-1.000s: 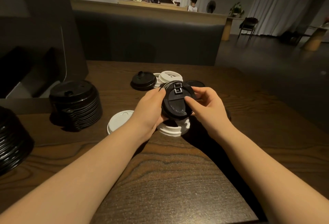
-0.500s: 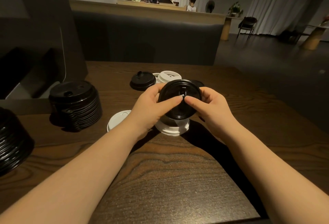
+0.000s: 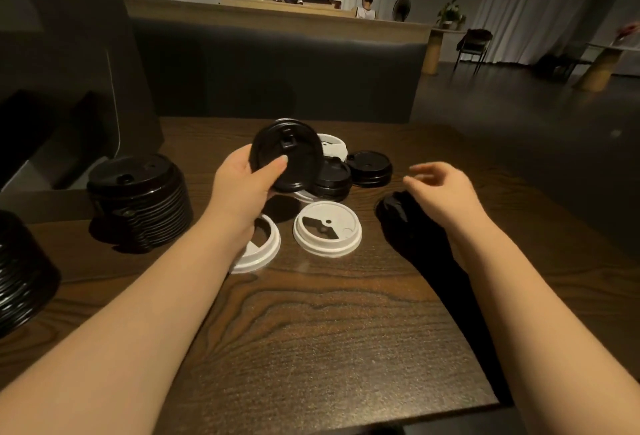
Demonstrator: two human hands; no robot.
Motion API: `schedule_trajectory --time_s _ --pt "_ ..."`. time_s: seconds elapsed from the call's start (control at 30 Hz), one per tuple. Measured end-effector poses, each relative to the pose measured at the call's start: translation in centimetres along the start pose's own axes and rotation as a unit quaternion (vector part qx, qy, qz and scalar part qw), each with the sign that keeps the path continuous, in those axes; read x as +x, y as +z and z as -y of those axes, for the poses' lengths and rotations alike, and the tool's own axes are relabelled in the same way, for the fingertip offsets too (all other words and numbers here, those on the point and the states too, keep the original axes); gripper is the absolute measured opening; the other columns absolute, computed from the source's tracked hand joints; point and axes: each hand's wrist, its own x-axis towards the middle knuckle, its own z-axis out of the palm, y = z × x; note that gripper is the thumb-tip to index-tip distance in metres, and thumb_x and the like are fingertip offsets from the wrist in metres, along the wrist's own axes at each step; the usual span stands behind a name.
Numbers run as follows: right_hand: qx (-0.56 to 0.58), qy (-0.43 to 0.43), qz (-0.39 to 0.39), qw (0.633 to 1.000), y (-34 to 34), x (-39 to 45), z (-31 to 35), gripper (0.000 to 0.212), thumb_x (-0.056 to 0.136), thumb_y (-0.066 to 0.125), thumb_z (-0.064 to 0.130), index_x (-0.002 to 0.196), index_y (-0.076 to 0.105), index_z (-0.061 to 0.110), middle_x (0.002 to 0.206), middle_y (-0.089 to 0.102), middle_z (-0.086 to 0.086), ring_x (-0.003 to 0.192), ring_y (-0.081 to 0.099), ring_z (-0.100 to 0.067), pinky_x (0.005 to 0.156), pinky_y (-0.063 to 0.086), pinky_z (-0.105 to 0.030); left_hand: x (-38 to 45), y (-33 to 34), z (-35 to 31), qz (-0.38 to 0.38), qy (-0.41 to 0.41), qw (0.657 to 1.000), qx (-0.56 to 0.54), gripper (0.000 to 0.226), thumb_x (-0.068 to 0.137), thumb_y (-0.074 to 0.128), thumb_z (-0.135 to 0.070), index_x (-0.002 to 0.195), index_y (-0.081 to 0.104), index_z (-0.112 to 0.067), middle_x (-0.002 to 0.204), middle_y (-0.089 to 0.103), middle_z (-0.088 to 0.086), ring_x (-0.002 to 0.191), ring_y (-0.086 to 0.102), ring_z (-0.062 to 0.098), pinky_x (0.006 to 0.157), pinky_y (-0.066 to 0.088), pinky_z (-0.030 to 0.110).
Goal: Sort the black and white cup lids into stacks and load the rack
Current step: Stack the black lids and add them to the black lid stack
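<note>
Black lid being sorted
A black lid (image 3: 286,155) is gripped by the left hand (image 3: 242,189); the right hand (image 3: 441,192) hangs released; stacking on the black stack (image 3: 138,195) leftward is judged next.

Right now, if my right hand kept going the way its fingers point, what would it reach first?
Probably the low stack of black lids to the left of your empty right hand; the table between them looks bare, though depth is hard to judge.

Dim, warm indoor light falls from above and the front, casting a hard black shadow of the right forearm on the desk (image 3: 311,330); black lids melt into darkness at the left, the right hand (image 3: 446,192) is motion-blurred, and wide-angle distortion bends the edges
</note>
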Motion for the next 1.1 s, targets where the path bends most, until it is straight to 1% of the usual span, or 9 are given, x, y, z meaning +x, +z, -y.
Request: schedule_trajectory --time_s 0.1,0.17,0.33,0.43,0.53,0.67,0.87,1.03,1.1 --pt "-0.152 0.041 0.113 0.981 -0.2 0.1 -0.6 0.053 0.088 0.065 0.035 0.136 0.048 0.019 0.132 0.055 -0.004 0.115 0.055 -0.022 0.094 0.048 -0.034 0.3 -0.6 0.3 -0.026 0.009 1.000 0.010 0.018 0.091 0.061 -0.015 0.099 0.065 -0.030 0.106 0.070 0.002 0.103 0.066 0.019 0.092 0.054 0.045" --pt "-0.147 0.023 0.134 0.980 -0.1 0.1 -0.6 0.055 0.089 0.065 0.034 0.138 0.046 0.021 0.136 0.052 -0.003 0.121 0.052 -0.020 0.091 0.044 -0.029 0.6 -1.0 0.3 -0.045 0.014 0.999 0.007 0.018 0.092 0.061 -0.015 0.096 0.064 -0.032 0.106 0.069 0.000 0.104 0.065 0.017 0.093 0.053 0.044" --pt "-0.189 -0.027 0.042 0.981 1.1 0.8 -1.4 0.047 0.093 0.058 0.033 0.136 0.050 0.015 0.137 0.052 -0.006 0.124 0.049 -0.023 0.099 0.041 -0.034 1.3 -1.9 0.5 -0.061 0.016 0.998 -0.012 0.020 0.092 0.060 -0.016 0.106 0.062 -0.030 0.114 0.067 0.000 0.110 0.062 0.016 0.096 0.051 0.042" --pt "-0.204 -0.147 0.006 0.968 1.8 0.1 -1.1 0.045 0.094 0.055 0.035 0.135 0.052 0.016 0.143 0.047 -0.003 0.134 0.038 -0.019 0.111 0.030 -0.037 1.3 -2.0 0.6 -0.056 0.018 0.998 -0.012 0.019 0.092 0.060 -0.016 0.104 0.062 -0.032 0.114 0.067 0.000 0.110 0.062 0.016 0.096 0.052 0.042" --pt "-0.138 -0.287 0.153 0.935 3.1 -1.5 0.0 0.041 0.094 0.056 0.034 0.133 0.055 0.022 0.143 0.046 0.006 0.135 0.033 -0.006 0.114 0.023 -0.030 1.2 -1.8 0.5 -0.039 0.035 0.998 -0.019 0.019 0.093 0.059 -0.016 0.102 0.063 -0.032 0.113 0.067 0.000 0.109 0.063 0.015 0.094 0.052 0.040" --pt "-0.091 -0.222 0.320 0.917 4.0 -1.9 0.5 0.037 0.095 0.053 0.037 0.130 0.057 0.031 0.145 0.040 0.021 0.125 0.031 0.010 0.102 0.025 -0.015 1.2 -1.9 0.1 -0.047 0.036 0.997 -0.052 0.019 0.095 0.057 -0.014 0.101 0.063 -0.031 0.109 0.068 -0.004 0.106 0.064 0.013 0.090 0.054 0.034" --pt "-0.148 -0.164 0.186 0.957 1.9 -0.7 -0.3 0.042 0.098 0.044 0.043 0.102 0.073 0.013 0.135 0.054 0.014 0.106 0.049 0.002 0.095 0.042 -0.027 1.3 -2.8 -0.5 -0.116 0.006 0.987 -0.111 0.020 0.095 0.056 -0.016 0.112 0.060 -0.027 0.113 0.066 -0.005 0.106 0.063 0.010 0.085 0.053 0.028" --pt "-0.200 -0.183 0.075 0.960 2.2 0.2 -1.1 0.041 0.100 0.042 0.033 0.104 0.071 0.004 0.115 0.066 -0.010 0.105 0.059 -0.022 0.091 0.047 -0.039 1.2 -2.4 -0.4 -0.099 0.000 0.991 -0.087 0.019 0.095 0.057 -0.017 0.110 0.061 -0.027 0.112 0.068 -0.003 0.105 0.064 0.011 0.085 0.053 0.029" --pt "-0.192 -0.172 0.032 0.966 2.6 0.9 -1.3 0.038 0.100 0.043 0.031 0.115 0.067 0.006 0.123 0.063 -0.010 0.115 0.055 -0.022 0.098 0.043 -0.038 1.2 -2.1 -0.4 -0.082 0.001 0.994 -0.076 0.018 0.095 0.057 -0.017 0.110 0.062 -0.025 0.111 0.069 -0.002 0.106 0.065 0.013 0.087 0.054 0.031"
